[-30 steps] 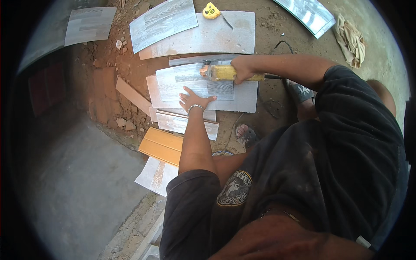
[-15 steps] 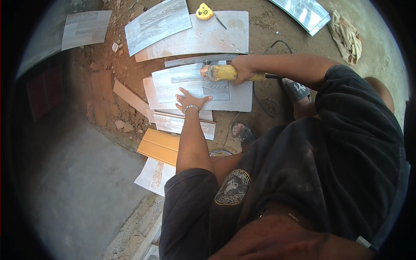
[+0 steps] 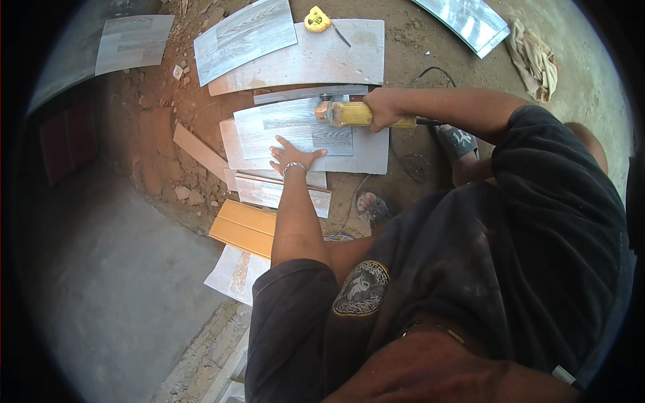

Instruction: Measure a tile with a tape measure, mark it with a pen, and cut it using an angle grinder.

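My right hand [image 3: 383, 109] is wrapped round the rear body of a yellow angle grinder [image 3: 353, 114]. The grinder's head and disc lie at the far edge of a grey wood-patterned tile [image 3: 282, 127]; whether the disc touches it I cannot tell. My left hand [image 3: 295, 156], fingers spread, presses flat on the near part of that tile. Beneath the tile is a larger pale slab [image 3: 373, 151]. A narrow grey strip [image 3: 269, 97] lies along the tile's far side.
Beyond are another pale slab [image 3: 336, 57], a wood-patterned tile [image 3: 245, 40] and a yellow tape measure [image 3: 316, 20]. Tile offcuts [image 3: 282, 193] and an orange panel [image 3: 243, 225] lie nearer. A black cord [image 3: 437, 69] runs on the dirt; a cloth [image 3: 533, 60] is at far right.
The grinder and my right hand have shifted slightly to the right along the tile's far edge. My left hand stays pressed on the tile.
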The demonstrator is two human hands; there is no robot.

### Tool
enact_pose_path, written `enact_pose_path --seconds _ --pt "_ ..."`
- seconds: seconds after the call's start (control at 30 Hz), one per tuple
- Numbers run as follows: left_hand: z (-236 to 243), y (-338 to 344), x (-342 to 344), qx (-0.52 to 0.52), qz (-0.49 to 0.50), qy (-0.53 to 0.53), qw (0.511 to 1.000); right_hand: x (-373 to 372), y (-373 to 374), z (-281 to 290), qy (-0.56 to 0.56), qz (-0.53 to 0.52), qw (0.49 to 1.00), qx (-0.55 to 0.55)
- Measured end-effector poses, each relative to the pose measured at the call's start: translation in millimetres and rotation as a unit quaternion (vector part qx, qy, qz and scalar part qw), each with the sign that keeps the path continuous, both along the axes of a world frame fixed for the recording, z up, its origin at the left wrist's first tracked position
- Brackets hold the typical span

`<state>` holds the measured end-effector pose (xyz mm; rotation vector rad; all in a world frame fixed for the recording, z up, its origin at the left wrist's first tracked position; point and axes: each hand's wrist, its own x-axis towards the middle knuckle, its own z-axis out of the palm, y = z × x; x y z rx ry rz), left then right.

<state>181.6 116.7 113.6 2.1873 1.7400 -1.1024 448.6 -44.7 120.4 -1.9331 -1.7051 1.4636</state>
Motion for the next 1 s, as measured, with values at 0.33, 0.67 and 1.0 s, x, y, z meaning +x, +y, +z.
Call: enact_pose_path --seconds 0.33,0.67,1.0 --pt "-5 0 -2 0.008 -0.006 0.002 1.0 -2 3 -8 -0.014 0.007 1.0 -0.012" --pt "-4 0 -2 0.01 0.0 -0.004 1.0 2 -6 -4 -0.014 0.005 1.0 -0.013" --pt "-5 0 -4 0.01 -0.001 -0.009 1.0 5 -13 -4 -0.017 0.008 1.0 -0.012"
